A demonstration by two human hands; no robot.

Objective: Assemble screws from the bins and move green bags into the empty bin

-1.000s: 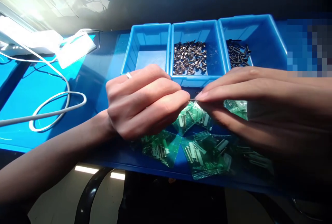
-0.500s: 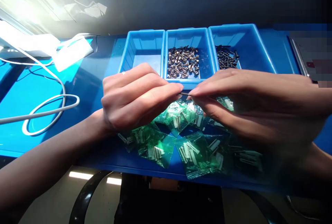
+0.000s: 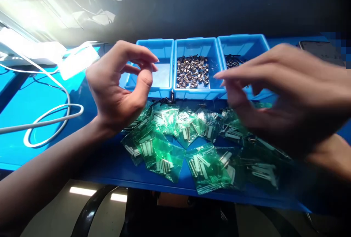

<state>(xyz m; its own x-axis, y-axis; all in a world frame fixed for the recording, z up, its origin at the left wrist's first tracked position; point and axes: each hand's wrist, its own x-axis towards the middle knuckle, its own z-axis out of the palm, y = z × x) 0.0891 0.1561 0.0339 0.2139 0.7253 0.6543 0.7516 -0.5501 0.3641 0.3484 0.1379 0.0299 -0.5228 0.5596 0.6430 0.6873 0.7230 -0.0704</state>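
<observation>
My left hand (image 3: pixel 115 83) hovers at the left bin (image 3: pixel 131 83), thumb and fingertips curled together in a pinch. Whatever lies between those fingertips is hidden. To the right, my right hand (image 3: pixel 274 83) is partly blurred, with thumb and index finger pressed together before the right bin (image 3: pixel 244 41). I cannot make out anything in that pinch. Between the hands, the middle blue bin (image 3: pixel 196 93) holds many shiny screws (image 3: pixel 192 70). Dark screws (image 3: pixel 233 61) lie in the right bin, partly covered by my right hand.
Several green-tinted clear packets (image 3: pixel 204 167) with screws and white plugs cover the blue tabletop (image 3: pixel 109 173) before the bins. Loose dark screws (image 3: pixel 164 101) lie by the bins. A white cable (image 3: pixel 55 120) loops at left; a phone-like device (image 3: pixel 315 48) lies far right.
My hands were together, with a dark screw between their fingertips. They have moved apart, the left one leftward and turned palm inward, the right one rightward. The screw no longer shows between them.
</observation>
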